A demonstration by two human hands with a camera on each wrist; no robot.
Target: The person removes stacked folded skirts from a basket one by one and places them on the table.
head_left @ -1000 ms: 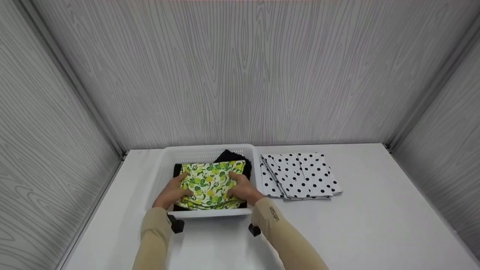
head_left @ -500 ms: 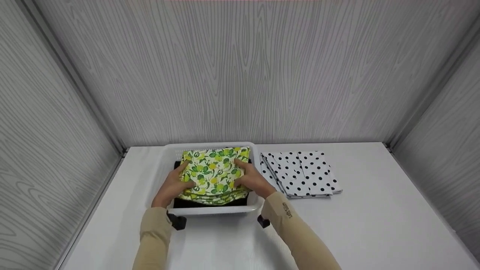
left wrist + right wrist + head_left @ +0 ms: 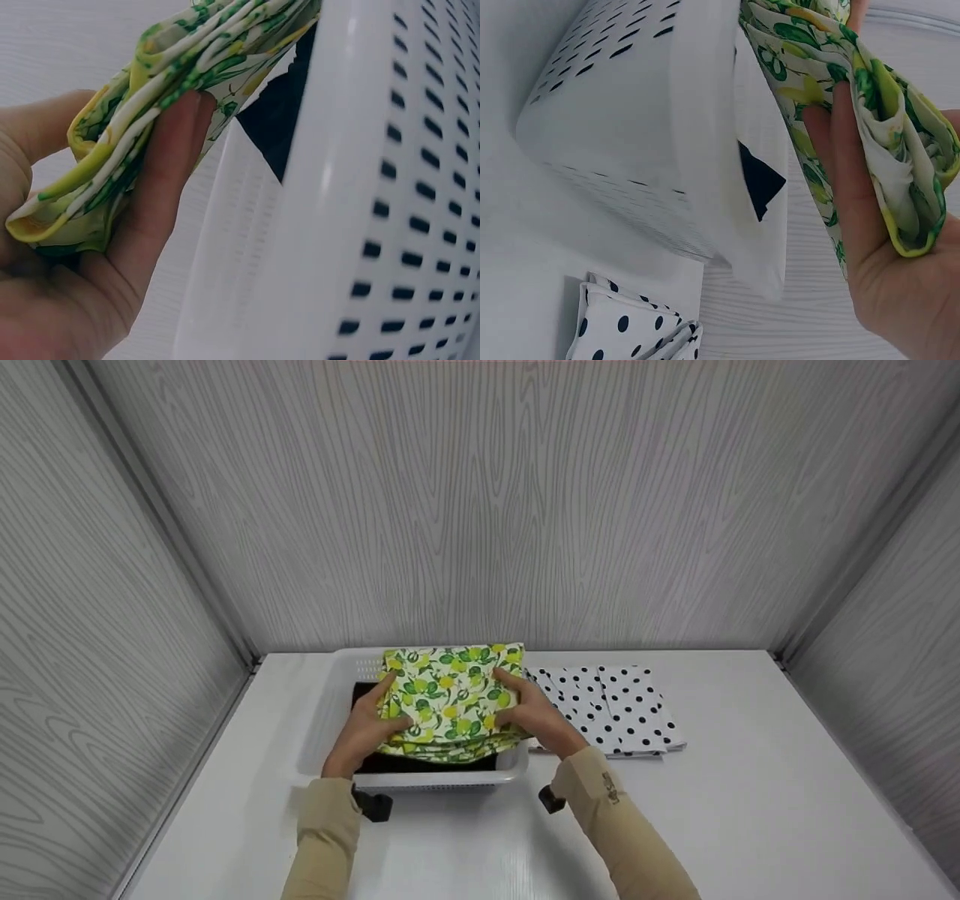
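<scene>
A folded lemon-print cloth (image 3: 450, 697) in yellow, green and white hangs level above the white basket. My left hand (image 3: 367, 727) grips its left edge, thumb on top and fingers beneath, as the left wrist view shows with the layered folds (image 3: 150, 112) between them. At the opposite edge my right hand (image 3: 536, 712) pinches the cloth the same way; its fingers (image 3: 855, 180) lie under the folds in the right wrist view. Below, the perforated white basket (image 3: 319, 735) holds black cloth (image 3: 427, 763), partly hidden by the lemon-print one.
To the right of the basket lies a folded white cloth with black dots (image 3: 630, 712), its left part covered by my right hand. Both rest on a white table (image 3: 750, 810) with grey wood-grain panels (image 3: 480, 510) behind and at the sides.
The lemon-print cloth, held in both hands, has risen from inside the basket and shifted right, now overlapping the basket's right rim. The dotted cloth stays where it was.
</scene>
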